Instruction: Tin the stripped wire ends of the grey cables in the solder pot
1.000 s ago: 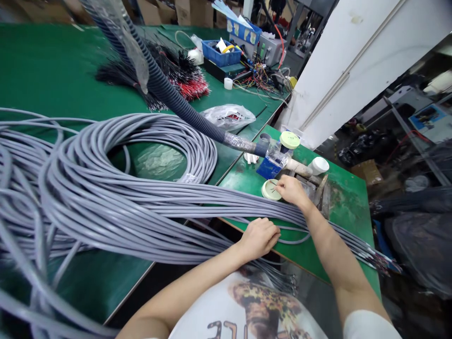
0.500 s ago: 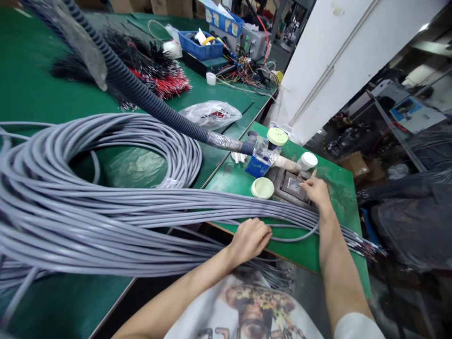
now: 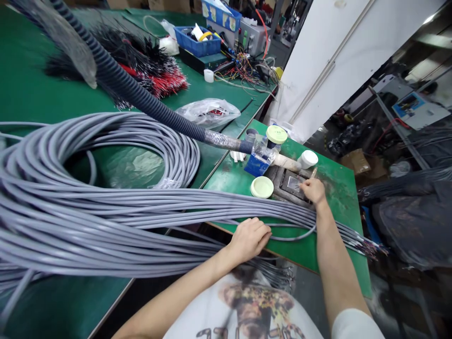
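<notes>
Well to the left of a dark, boxy metal block with a silvery square middle (image 3: 285,189) spreads a big looped bundle of smooth grey cables (image 3: 116,202), its straight run passing just on the person's side of the block, while a ribbed, dark blue-grey hose (image 3: 151,102) slants down toward the block's far side. Nearer the person than the block, the bare left hand (image 3: 250,239) is curled, though I cannot tell whether it grips a cable. At the block's right side the bare right hand (image 3: 313,190), with a round, pale-green dish (image 3: 262,187) across the block from it, pinches thin dark wires (image 3: 297,185) over the silvery middle.
</notes>
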### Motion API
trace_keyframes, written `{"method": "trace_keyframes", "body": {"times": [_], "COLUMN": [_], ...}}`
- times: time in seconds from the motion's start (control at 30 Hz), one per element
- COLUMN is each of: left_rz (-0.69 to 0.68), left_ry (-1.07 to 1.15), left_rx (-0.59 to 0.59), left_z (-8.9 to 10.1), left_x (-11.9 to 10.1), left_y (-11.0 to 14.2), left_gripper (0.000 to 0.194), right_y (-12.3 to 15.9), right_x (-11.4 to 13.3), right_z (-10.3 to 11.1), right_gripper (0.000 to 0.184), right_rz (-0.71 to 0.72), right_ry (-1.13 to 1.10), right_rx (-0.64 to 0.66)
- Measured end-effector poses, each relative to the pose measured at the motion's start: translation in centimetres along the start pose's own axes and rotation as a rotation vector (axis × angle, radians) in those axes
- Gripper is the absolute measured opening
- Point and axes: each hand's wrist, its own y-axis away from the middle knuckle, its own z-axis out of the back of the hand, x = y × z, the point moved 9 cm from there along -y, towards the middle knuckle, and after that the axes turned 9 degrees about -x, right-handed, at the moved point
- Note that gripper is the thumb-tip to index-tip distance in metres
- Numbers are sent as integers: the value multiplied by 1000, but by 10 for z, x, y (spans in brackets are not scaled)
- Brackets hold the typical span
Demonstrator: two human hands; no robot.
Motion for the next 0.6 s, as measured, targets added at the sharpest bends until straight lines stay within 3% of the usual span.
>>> {"method": "trace_keyframes", "body": {"times": [0.17,0.33,0.47,0.6], "left_rz": [-18,-39,-38,-38], "left_ry": [-38,-77,-87,-96], "left_rx": [-18,-46,-30,-23], "left_z": [0,1,0,1], "left_x": [-1,-2,-1,-1], "left_y": [0,0,-1,-1], "left_gripper": [16,17,17,18], "right_y": [1,6,16,33], "right_x": [2,14,47,101], "right_z": [3,23,46,62], "right_gripper": [25,27,29,28], "right_rz": [10,66,158,298], "right_ry": [-20,-112,-231,-381], "right_rx": [-23,-67,-82,-70]}}
